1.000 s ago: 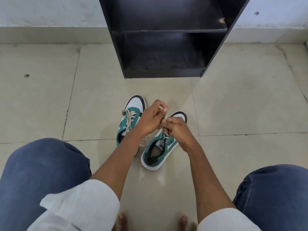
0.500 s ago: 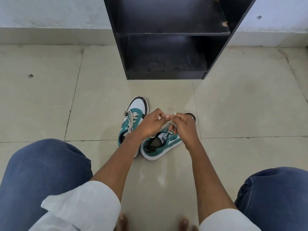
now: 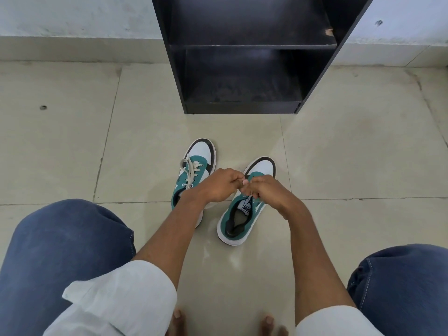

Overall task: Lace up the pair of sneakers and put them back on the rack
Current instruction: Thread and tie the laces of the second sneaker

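Note:
Two green and white sneakers stand on the tiled floor, toes pointing at a black rack (image 3: 242, 107). The left sneaker (image 3: 194, 170) shows cream laces tied over its tongue. The right sneaker (image 3: 242, 214) lies under my hands, its heel opening and tongue label visible. My left hand (image 3: 218, 185) and my right hand (image 3: 269, 192) meet over its lacing, fingers pinched together. The lace between them is almost fully hidden by the fingers.
The black rack has two open shelves with nothing on them, standing against a white wall. My knees in blue jeans frame the lower corners, and my bare toes (image 3: 179, 318) show at the bottom. Beige tiles (image 3: 351, 154) spread to both sides.
The right sneaker has turned from a slanted position so that its toe points at the rack. Both hands stay pinched together over its lacing and have dropped lower than a second ago.

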